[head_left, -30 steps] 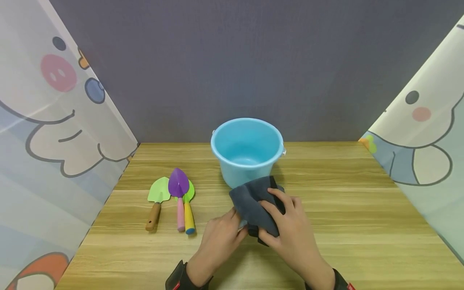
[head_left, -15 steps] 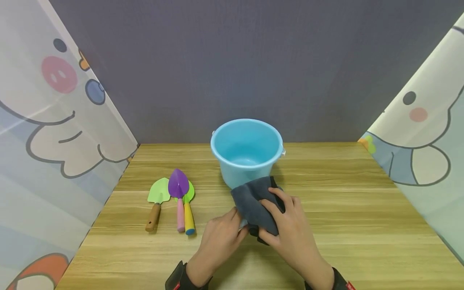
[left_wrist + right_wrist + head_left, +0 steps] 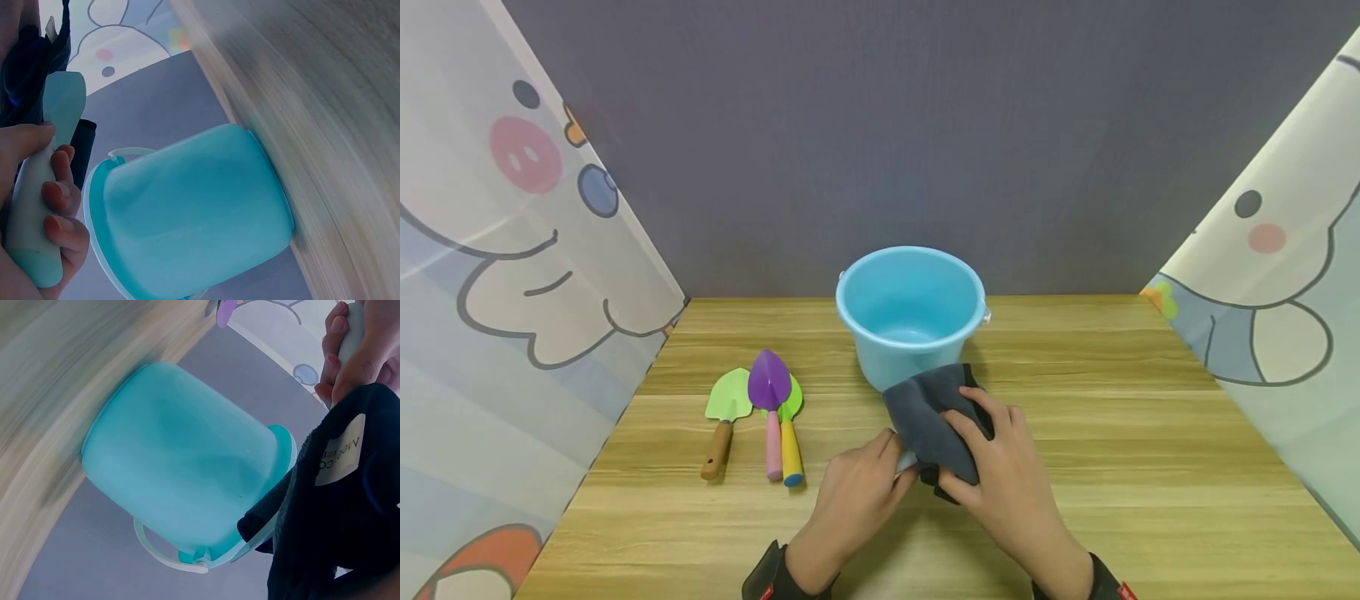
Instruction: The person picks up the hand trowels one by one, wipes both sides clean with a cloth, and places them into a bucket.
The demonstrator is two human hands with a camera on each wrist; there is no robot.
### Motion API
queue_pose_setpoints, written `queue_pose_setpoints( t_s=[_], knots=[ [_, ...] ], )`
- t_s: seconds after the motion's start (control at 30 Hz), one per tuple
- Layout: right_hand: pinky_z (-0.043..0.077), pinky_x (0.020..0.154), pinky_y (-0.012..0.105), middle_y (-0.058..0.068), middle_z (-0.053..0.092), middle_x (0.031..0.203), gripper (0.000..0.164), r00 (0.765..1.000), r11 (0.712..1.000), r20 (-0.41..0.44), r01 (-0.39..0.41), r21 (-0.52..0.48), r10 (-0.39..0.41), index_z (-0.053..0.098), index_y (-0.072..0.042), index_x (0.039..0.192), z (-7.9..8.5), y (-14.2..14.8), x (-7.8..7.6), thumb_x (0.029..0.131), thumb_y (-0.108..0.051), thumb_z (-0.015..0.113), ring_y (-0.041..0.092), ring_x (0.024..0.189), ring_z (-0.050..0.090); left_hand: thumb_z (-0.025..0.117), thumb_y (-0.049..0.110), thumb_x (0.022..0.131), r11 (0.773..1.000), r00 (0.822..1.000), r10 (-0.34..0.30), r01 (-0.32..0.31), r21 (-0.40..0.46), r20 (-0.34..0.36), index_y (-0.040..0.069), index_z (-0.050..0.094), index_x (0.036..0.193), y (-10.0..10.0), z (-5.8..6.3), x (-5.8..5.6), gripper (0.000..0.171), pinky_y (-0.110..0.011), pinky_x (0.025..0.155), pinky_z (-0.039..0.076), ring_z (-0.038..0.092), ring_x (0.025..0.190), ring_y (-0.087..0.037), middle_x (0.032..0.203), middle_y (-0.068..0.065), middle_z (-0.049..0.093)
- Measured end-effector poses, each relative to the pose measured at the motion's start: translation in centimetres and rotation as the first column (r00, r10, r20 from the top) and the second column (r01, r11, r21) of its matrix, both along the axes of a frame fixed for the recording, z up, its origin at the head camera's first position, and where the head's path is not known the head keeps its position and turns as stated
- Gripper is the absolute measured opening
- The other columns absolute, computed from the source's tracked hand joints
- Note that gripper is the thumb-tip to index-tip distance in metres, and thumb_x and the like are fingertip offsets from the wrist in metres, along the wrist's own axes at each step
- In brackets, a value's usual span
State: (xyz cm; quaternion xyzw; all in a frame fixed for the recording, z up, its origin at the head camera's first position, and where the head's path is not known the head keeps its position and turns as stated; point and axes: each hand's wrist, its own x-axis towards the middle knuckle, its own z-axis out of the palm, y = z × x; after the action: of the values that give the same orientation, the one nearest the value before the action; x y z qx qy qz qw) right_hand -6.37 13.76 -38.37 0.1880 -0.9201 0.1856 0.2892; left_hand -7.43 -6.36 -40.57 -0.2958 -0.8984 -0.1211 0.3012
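Observation:
My left hand (image 3: 859, 492) grips the pale handle of a small trowel (image 3: 34, 203), its teal butt end showing in the left wrist view. The light teal blade points away from me, mostly hidden by a dark grey cloth (image 3: 928, 421). Curled over that cloth, my right hand (image 3: 1009, 479) holds it around the blade. A white label (image 3: 344, 450) shows on the cloth in the right wrist view, where a sliver of blade edge also sticks out. Just beyond both hands stands a light blue bucket (image 3: 895, 354), upright, nothing visible inside.
Left of the hands lie several trowels: a light green one with a brown handle (image 3: 720, 446), a purple one with a pink handle (image 3: 767, 379) and a green one with a yellow handle (image 3: 791, 454). A dark wall (image 3: 880, 125) rises behind the wooden table (image 3: 1112, 433).
The cloth and the fingers of my right hand have shifted slightly right, uncovering a little more of the trowel near my left hand. Bucket and other trowels stay put.

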Motion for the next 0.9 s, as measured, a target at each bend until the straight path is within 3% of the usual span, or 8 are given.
queue_pose_setpoints(
  t_s=[0.3, 0.9],
  knots=[
    [0.047, 0.072, 0.041, 0.017, 0.055, 0.139, 0.054, 0.999, 1.000, -0.040, 0.017, -0.021, -0.018, 0.069, -0.014, 0.118, 0.4, 0.4, -0.2, 0.067, -0.020, 0.084, 0.032, 0.094, 0.053, 0.080, 0.032, 0.087, 0.999, 1.000, -0.023, 0.022, 0.048, 0.007, 0.018, 0.066, 0.097, 0.1, 0.0, 0.1, 0.022, -0.014, 0.048, 0.036, 0.052, 0.058, 0.002, 0.082, 0.010, 0.061],
    [0.051, 0.074, 0.048, 0.020, 0.055, 0.140, 0.048, 0.999, 0.991, -0.021, 0.046, -0.123, -0.049, 0.067, -0.008, 0.118, 0.5, 1.5, -1.0, 0.072, -0.014, 0.080, 0.040, 0.100, 0.055, 0.079, 0.036, 0.088, 0.998, 0.999, -0.039, 0.038, 0.049, 0.013, 0.018, 0.066, 0.100, 0.0, 0.1, -0.1, 0.025, -0.014, 0.048, 0.039, 0.052, 0.058, 0.002, 0.084, 0.010, 0.061]
  ],
)
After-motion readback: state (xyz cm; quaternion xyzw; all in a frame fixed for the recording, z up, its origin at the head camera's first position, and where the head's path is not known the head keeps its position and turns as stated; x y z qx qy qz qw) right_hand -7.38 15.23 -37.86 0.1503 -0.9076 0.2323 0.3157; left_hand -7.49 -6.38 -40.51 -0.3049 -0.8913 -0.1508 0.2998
